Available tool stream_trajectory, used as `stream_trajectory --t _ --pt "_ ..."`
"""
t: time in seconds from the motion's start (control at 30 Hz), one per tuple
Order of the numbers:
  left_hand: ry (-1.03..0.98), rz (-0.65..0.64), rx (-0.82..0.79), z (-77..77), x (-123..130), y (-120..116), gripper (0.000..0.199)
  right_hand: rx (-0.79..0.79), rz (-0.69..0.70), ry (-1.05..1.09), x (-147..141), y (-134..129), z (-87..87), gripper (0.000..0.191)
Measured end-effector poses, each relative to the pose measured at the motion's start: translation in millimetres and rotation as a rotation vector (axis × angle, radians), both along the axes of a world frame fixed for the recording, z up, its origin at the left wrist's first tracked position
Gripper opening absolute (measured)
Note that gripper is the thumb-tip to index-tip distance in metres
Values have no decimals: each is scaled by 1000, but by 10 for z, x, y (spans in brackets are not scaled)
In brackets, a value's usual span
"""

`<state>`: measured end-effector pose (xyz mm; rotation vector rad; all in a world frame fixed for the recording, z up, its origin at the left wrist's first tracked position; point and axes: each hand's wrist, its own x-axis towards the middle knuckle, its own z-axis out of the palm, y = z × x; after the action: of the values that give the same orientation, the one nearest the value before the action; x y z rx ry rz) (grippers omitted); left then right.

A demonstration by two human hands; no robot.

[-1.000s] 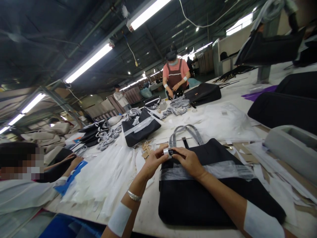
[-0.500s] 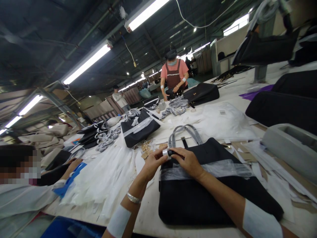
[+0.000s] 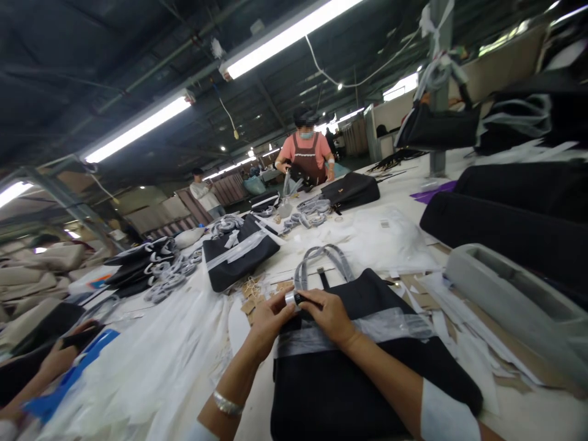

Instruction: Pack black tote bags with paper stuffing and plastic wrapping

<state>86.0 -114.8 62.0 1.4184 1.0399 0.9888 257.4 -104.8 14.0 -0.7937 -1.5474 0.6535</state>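
Black soft-sided bag with grey-wrapped handles (image 3: 349,383): on the white table (image 3: 260,398), under both forearms.
Left hand (image 3: 270,315): pinching a small silver-and-black piece (image 3: 293,297) at its silver end.
Right hand (image 3: 331,315): closed on the black end, forearm slanting.
Person in brown apron (image 3: 305,160): hands farther apart than before.

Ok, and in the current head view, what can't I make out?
All in the head view:
- Silver-and-black piece: too small to identify, partly covered by the fingers of the left hand and right hand.
- Black bag: near edge cut off by the bottom edge; part hidden under the right forearm.
- Barcode label: too small to read.
- Co-worker at left: head cut off by the left edge.
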Motion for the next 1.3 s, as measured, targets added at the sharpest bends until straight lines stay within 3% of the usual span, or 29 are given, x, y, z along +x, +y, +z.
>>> stream_trajectory --t 0.13,0.23,0.33,0.43,0.5,0.7,0.8,0.87,0.93,1.0,1.13,1.3 --pt "122 26 86 71 13 61 66 6 -4 -8 -34 11 -24 34" --pt "279 130 178 186 -161 18 69 -91 4 54 -21 20 -26 41" --pt "646 215 268 345 -489 -192 54 -278 10 114 -5 41 -39 40" --pt "966 198 256 430 -771 -500 47 -387 40 70 -15 65 -63 42" --pt "1074 156 222 364 -866 -683 45 -372 63 -13 -22 59 -64 41" --pt "1220 103 163 -139 -910 -922 48 -336 69 -168 -8 4 -7 40" --pt "1185 65 179 -158 -902 -911 55 -370 81 -149 -7 15 -12 40" --pt "1145 50 200 -91 -869 -846 45 -371 93 -149 -11 27 -27 39" --pt "1125 85 216 -38 -798 -722 31 -362 104 -163 -16 36 -43 37" --pt "1134 146 216 -44 -704 -557 37 -362 109 -174 -18 44 -54 36" --pt "1156 244 213 -190 -549 -321 32 -376 91 -132 -16 46 -64 36" --pt "1048 339 191 -451 -603 -422 36 -356 156 -29 -28 3 -74 33"
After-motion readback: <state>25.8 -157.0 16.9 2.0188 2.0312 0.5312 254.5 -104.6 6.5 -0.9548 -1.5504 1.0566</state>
